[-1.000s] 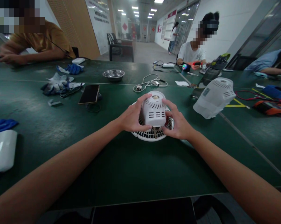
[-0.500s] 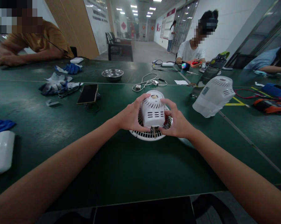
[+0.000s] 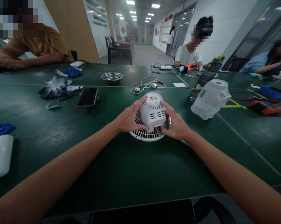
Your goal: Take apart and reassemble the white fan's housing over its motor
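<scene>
A white plastic fan motor cover (image 3: 152,113) with vent slots and a round hole on top is gripped from both sides. My left hand (image 3: 129,116) has its thumb low on the front and its fingers along the upper left side. On the right side, my right hand (image 3: 175,123) holds the cover with thumb low and index finger near the top. Beneath the cover lies a round white fan grille (image 3: 143,134), face down on the table or nearly so. Small parts between cover and grille are mostly hidden by my right thumb.
On the green table (image 3: 131,171) stand a second white slotted housing (image 3: 211,99) and a tilted bottle (image 3: 204,76) to the right. A phone (image 3: 87,97), gloves (image 3: 58,88), a metal bowl (image 3: 111,77) and a white cable (image 3: 147,85) lie around. An orange meter (image 3: 267,107) is far right. Several people sit opposite.
The motor cover has turned slightly in my hands, its slotted face swinging to the right, and its lower edge looks a little tilted. The grille stays in place beneath.
</scene>
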Demonstrator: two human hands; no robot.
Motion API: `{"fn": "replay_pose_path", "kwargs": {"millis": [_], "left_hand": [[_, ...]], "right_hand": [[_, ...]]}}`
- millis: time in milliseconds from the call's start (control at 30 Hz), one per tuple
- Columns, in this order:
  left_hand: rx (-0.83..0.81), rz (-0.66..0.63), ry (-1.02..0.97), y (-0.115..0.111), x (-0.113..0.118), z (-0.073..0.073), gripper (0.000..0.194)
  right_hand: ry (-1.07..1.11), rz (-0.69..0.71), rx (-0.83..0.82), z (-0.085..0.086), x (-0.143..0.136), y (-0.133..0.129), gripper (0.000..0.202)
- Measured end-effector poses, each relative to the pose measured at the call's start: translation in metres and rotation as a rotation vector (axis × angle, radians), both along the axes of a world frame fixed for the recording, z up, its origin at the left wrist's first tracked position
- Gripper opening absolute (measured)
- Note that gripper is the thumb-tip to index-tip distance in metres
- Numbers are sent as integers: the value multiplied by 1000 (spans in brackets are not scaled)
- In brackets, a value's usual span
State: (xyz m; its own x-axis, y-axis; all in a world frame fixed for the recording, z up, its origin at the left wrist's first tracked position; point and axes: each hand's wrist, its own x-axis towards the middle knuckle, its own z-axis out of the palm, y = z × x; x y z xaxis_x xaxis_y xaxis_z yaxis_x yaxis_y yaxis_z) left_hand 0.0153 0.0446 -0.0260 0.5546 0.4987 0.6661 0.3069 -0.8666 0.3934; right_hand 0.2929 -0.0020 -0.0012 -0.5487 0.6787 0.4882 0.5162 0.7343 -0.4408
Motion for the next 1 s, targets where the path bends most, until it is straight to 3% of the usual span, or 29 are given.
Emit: {"fn": "replay_pose_path", "kwargs": {"millis": [100,200,300,367,467,600,700,900,1000], "left_hand": [[-68,93,-33,4,-7,-4,91],[-188,355,-112,9,-15,-6,56],[-415,608,-114,13,-21,-5,48],[-532,661,-58,15,-23,-4,50],[-560,644,-14,16,-23,-3,49],[-525,611,-63,15,-24,-5,48],[-472,544,-161,14,-25,-9,46],[-314,246,-602,14,-23,-15,52],[-331,221,-630,17,-20,-17,55]], "right_hand": [[30,-91,75,-2,7,9,90],[90,-191,65,-4,12,16,74],[167,-221,13,-4,14,16,70],[212,-183,-28,-3,14,13,72],[190,-105,-34,0,10,7,81],[84,-146,-38,0,1,4,113],[136,-190,-101,-1,-2,4,114],[663,-218,-416,0,-4,0,113],[861,-136,-599,0,-11,-4,89]]}}
